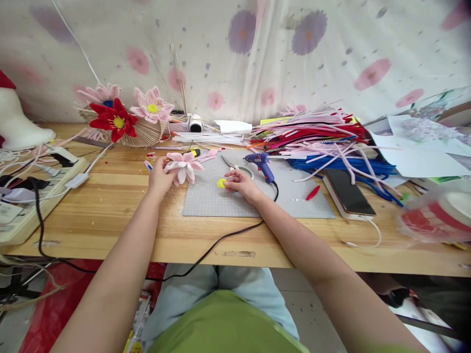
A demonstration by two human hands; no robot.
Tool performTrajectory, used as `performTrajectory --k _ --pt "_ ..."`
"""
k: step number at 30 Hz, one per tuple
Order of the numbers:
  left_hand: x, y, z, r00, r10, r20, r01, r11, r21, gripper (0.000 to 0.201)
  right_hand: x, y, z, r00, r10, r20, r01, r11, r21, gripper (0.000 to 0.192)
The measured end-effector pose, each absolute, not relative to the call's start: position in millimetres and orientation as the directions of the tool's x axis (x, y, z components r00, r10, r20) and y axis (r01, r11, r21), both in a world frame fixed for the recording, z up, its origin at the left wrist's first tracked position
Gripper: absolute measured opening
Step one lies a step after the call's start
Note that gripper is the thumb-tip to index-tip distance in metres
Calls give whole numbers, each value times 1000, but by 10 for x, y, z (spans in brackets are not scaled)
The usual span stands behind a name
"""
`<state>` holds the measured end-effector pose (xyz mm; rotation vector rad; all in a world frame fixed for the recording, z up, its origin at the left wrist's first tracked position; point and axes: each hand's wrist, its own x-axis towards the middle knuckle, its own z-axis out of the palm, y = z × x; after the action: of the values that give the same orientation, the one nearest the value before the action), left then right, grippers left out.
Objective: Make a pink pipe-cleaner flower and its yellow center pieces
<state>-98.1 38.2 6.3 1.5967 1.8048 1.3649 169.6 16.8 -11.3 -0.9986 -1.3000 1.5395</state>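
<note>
My left hand (pixel 162 175) is closed on a pink and white pipe-cleaner flower (pixel 183 168), its petals spread toward the mat. Between the fingertips of my right hand (pixel 241 184) is a small yellow coiled disc (pixel 221 183), held above the grey cutting mat (pixel 206 203). Just behind that hand lie a pair of scissors (pixel 228 162) and a roll of tape (pixel 244 171). A blue glue gun (pixel 262 165) rests to its right. One red petal piece (pixel 313 192) is on the mat's right part.
Finished flowers, one red (pixel 114 120) and one pink (pixel 152 105), stand at the back left by a woven fan-shaped holder (pixel 142 135). Bundles of pipe cleaners (pixel 312 130) fill the back right. A phone (pixel 349 191) and a plastic tub (pixel 437 218) are rightward; a power strip (pixel 33 211) is leftward.
</note>
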Motion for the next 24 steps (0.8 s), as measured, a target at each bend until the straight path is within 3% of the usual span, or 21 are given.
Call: performTrajectory --k 4,10,16,21,24 --pt "-923 448 154 -448 811 377 493 -127 861 39 1678 162 -117 -302 952 -52 -90 -82 -993 41" --pt "-931 519 262 -562 647 516 504 -227 833 43 1672 197 -161 -296 955 -32 -72 -56 -996 41" --pt "-958 534 530 -597 526 606 380 -481 790 43 1665 191 -159 -284 958 -28 -66 -49 -997 41" --pt "-1019 366 757 -644 331 690 525 -464 713 41 1658 191 -164 -290 956 -31 -58 -50 -997 40" --pt "-1026 238 775 -706 471 529 331 -441 834 42 1658 196 -173 -301 953 -33 -62 -54 -997 40"
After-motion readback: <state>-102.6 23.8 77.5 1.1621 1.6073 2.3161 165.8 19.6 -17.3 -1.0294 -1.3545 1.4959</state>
